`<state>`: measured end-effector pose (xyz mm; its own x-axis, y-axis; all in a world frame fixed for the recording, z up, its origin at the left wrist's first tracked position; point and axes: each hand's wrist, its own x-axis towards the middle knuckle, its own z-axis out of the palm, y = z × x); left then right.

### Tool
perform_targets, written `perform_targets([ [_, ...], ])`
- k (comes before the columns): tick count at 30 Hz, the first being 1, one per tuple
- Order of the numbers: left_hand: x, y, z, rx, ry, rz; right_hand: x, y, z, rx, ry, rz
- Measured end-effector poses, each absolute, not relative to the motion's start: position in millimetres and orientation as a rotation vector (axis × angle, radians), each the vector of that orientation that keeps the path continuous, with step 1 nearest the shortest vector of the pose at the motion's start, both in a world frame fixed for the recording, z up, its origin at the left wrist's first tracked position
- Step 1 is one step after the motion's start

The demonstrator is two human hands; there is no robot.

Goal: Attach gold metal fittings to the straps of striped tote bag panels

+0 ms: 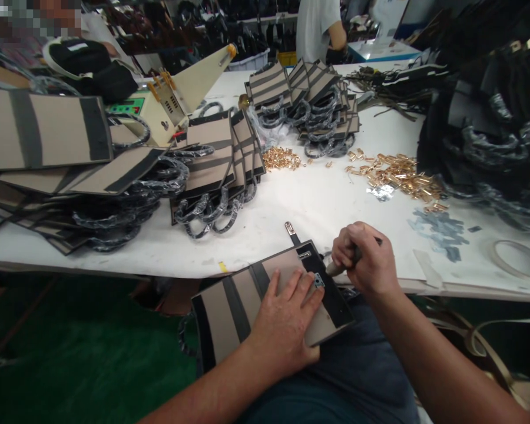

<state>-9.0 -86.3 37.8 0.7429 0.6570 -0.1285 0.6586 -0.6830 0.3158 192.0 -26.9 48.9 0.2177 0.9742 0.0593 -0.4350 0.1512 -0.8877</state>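
A beige panel with dark stripes (245, 294) lies tilted across the table's front edge and my lap. My left hand (287, 324) rests flat on it, fingers spread, with fingertips beside a small metal plate (318, 280) on the black end strip. My right hand (364, 256) is wrapped round a dark-handled tool (335, 269), whose end is over the strip's far edge; its tip is too blurred to make out. A short strap with a metal fitting (290, 228) sticks out beyond the panel's far corner.
Stacked striped panels with wrapped handles (212, 159) stand left and centre, near a cream machine (159, 112). Gold fittings (397, 176), grey pieces (441, 232) and a tape roll (519, 259) lie right, below dark bags (481, 123). A person (318, 29) stands behind.
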Motion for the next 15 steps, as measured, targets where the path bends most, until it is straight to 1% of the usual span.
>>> perform_targets([
  [10, -10.9, -86.9, 20.9, 2.678, 1.013, 0.017, 191.9, -22.5, 45.5, -0.956, -0.801, 1.181],
  [15, -11.8, -86.0, 24.8, 2.654, 0.965, -0.005, 185.5, -30.6, 49.3, -0.896, -0.801, 1.173],
])
